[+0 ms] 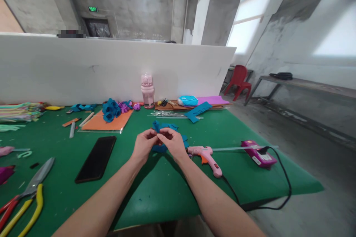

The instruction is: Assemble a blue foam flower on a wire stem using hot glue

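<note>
Between my two hands, over the middle of the green table, is a small rolled piece of blue crepe paper (156, 126). My left hand (144, 143) pinches it from the left, and the fingertips of my right hand (172, 143) close on it from the other side. More blue paper pieces (170, 126) lie behind and below the hands, partly covered by them. Just right of my right wrist a pink glue gun (207, 155) rests on its side, with a clear glue stick (230, 149) out of its back.
A black phone (96, 159) and large scissors (35, 185) lie to the left. Blue paper flowers (111, 110) sit on orange sheets (107, 121). Toward the back stand a pink bottle (147, 90) and a white partition (116, 70). A purple power strip (258, 154) with a black cord is at right.
</note>
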A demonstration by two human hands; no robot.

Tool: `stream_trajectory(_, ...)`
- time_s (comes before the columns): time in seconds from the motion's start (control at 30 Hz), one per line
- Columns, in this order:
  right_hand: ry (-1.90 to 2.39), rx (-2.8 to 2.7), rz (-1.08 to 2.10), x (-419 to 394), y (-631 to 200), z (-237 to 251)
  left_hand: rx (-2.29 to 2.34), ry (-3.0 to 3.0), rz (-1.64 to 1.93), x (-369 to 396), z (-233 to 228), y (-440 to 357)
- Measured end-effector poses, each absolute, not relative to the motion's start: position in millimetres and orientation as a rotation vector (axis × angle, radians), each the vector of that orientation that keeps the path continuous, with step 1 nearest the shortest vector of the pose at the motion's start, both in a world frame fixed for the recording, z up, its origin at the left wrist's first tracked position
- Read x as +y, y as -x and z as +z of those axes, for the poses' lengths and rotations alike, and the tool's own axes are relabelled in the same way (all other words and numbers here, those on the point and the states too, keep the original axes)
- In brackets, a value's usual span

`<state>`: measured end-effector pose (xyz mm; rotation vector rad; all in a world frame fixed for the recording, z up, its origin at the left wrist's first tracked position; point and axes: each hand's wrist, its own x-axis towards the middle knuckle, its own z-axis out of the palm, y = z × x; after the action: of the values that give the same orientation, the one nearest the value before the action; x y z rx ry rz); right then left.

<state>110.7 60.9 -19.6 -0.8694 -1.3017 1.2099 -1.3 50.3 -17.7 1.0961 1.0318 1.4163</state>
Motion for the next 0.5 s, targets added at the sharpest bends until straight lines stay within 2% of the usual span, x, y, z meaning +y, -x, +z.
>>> stream_trajectory(0.3, 0.944, -1.369, 1.091, 62, -115, -21, 0.979, -1.078, 1.404, 47, -14, -1)
stream_trajectory(0.5, 1.066, -1.764, 0.87, 55, -127, -22, 0.896, -0.904, 1.458, 49, -8, 6)
